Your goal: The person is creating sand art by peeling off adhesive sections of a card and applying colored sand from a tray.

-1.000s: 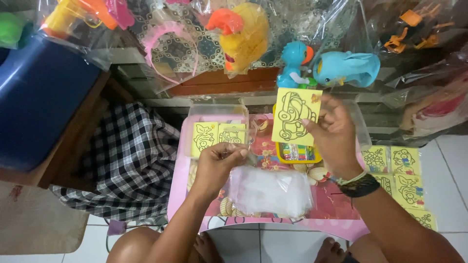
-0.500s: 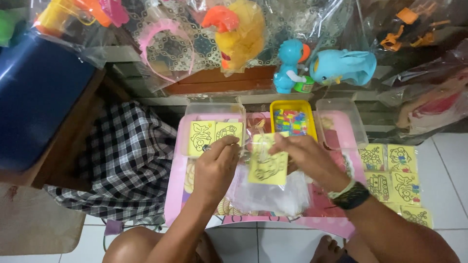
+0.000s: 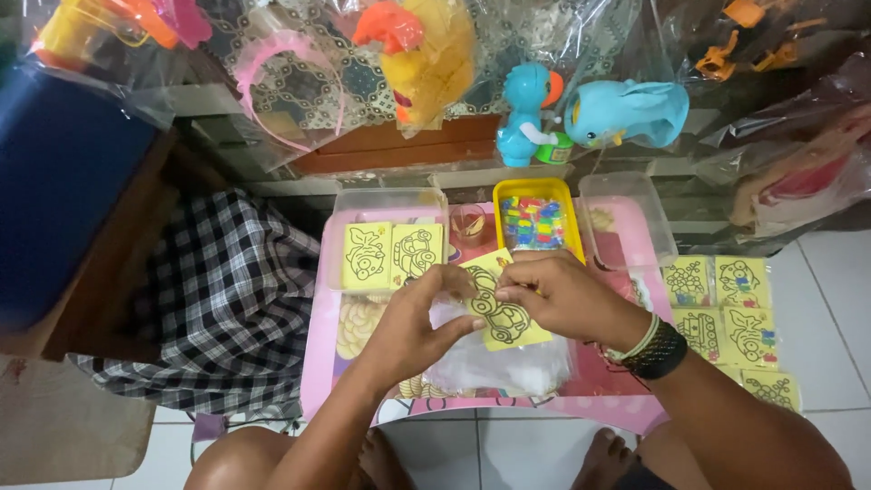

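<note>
Both arms are bare, with no sleeves. The right hand (image 3: pixel 567 298) has a wide black band (image 3: pixel 660 350) on its wrist, and a thin pale band (image 3: pixel 635 343) sits at its 10 o'clock side. The left hand (image 3: pixel 413 318) wears nothing. Knees and feet are bare too.

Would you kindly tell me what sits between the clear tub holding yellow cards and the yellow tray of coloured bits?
In the head view, a small clear cup stands on the pink table between the clear tub and the yellow tray.

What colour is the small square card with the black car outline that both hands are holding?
The car card is yellow with black line art, seen best in the head view.
</note>
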